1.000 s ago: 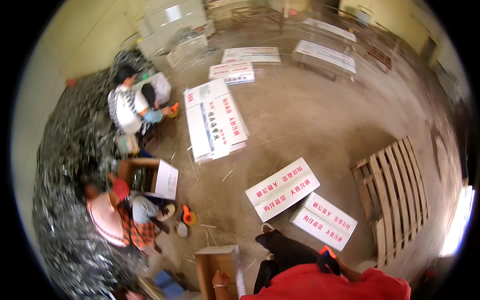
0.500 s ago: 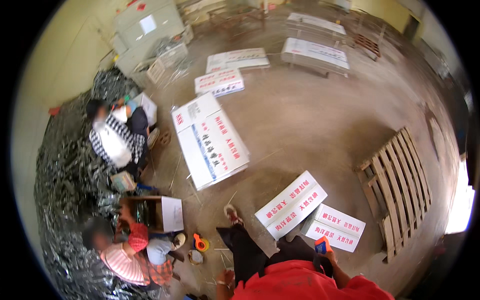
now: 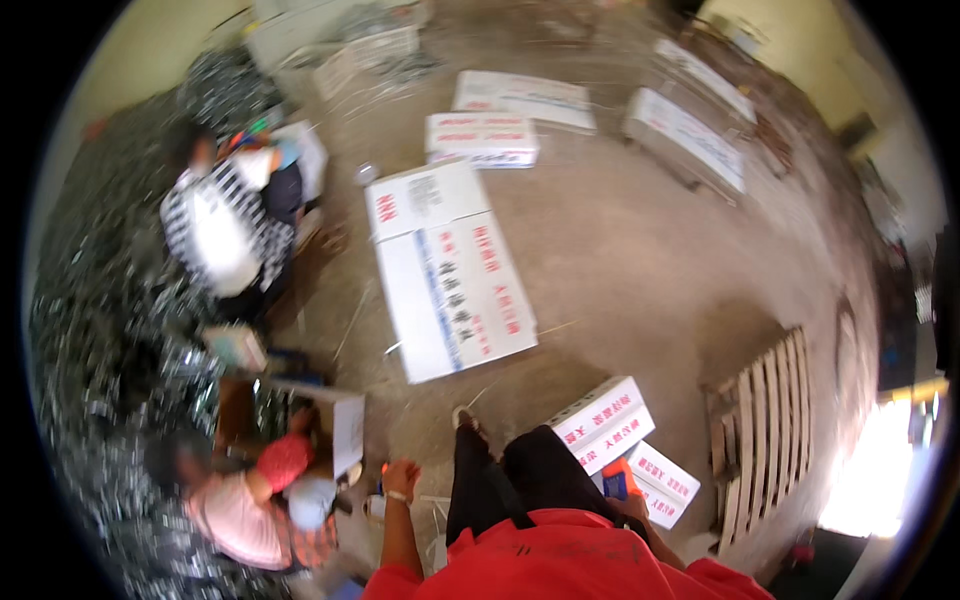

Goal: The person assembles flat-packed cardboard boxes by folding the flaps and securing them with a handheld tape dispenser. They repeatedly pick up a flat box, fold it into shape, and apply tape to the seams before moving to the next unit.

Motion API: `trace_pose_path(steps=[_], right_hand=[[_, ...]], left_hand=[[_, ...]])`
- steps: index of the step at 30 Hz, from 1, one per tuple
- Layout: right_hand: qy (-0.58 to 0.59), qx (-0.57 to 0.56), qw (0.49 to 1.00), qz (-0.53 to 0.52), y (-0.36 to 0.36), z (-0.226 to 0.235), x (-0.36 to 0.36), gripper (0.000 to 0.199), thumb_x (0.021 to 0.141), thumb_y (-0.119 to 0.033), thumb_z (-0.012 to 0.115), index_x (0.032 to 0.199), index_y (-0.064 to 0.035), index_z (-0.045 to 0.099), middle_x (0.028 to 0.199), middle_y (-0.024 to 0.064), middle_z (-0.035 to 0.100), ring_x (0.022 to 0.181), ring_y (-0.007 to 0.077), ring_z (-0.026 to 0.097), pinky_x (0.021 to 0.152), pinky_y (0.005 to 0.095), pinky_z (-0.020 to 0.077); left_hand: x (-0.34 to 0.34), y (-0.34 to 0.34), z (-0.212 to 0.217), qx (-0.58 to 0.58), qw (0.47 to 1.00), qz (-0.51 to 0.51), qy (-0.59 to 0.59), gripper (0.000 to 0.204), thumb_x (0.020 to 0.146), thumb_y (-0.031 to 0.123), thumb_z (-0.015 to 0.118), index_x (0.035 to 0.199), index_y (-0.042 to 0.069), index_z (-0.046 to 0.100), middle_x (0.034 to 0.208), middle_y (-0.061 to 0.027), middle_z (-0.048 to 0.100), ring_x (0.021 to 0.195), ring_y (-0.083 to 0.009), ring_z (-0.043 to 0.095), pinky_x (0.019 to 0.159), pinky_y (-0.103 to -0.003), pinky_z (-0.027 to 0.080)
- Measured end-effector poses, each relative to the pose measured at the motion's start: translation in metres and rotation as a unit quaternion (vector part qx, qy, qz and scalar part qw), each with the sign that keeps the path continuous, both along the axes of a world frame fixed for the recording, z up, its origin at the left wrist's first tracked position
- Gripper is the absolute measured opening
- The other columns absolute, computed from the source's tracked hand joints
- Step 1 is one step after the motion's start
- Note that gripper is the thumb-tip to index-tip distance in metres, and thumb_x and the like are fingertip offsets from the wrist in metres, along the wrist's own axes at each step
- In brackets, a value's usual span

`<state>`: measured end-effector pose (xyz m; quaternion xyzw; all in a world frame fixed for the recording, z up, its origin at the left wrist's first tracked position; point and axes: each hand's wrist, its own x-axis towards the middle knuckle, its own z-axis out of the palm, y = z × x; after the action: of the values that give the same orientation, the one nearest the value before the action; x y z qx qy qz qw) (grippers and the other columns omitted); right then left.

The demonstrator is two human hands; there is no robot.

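Gripping an orange-and-blue tool (image 3: 620, 480) in the right hand (image 3: 632, 505) over white cartons (image 3: 605, 425) by the legs, left hand (image 3: 400, 478) hanging loosely curled, holding nothing, near a seated person (image 3: 250, 495)

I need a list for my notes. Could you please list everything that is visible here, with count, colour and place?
flat cartons: about seven, white with red print, lying across the floor
pallet: one, pale wood, right
scrap pile: one, grey, along the left
seated people: two, striped top upper left, pink top lower left
open box: one, brown, between them
floor: bare, brown
left hand: empty, wristband, hanging low
right hand: at an orange and blue tool
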<state>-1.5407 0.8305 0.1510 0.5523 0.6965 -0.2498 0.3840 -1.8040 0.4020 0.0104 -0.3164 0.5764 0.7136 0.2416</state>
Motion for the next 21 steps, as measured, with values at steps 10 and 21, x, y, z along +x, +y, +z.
trace_pose_path(steps=[10,21], right_hand=[[0.040,0.050,0.989,-0.133,0.042,0.012,-0.042,0.061,0.060,-0.049,0.069,0.093,0.0023,0.063,0.093,0.0207,0.063,0.088,0.0290,0.061,0.073,0.0375,0.0482],[0.062,0.060,0.979,-0.185,0.191,-0.050,-0.066,0.067,0.057,-0.053,0.070,0.091,0.0038,0.063,0.089,0.0202,0.063,0.087,0.0303,0.062,0.073,0.0381,0.0475]], left_hand=[[-0.017,-0.013,-0.056,0.097,0.964,0.087,-0.230,0.014,0.081,0.020,0.055,0.074,0.008,0.052,0.057,-0.0025,0.049,0.049,-0.0194,0.046,0.047,-0.031,0.038],[-0.122,0.183,-0.008,-0.124,0.944,-0.295,-0.080,0.011,0.080,0.019,0.055,0.071,0.013,0.053,0.056,-0.0023,0.048,0.050,-0.0205,0.046,0.046,-0.032,0.034]])
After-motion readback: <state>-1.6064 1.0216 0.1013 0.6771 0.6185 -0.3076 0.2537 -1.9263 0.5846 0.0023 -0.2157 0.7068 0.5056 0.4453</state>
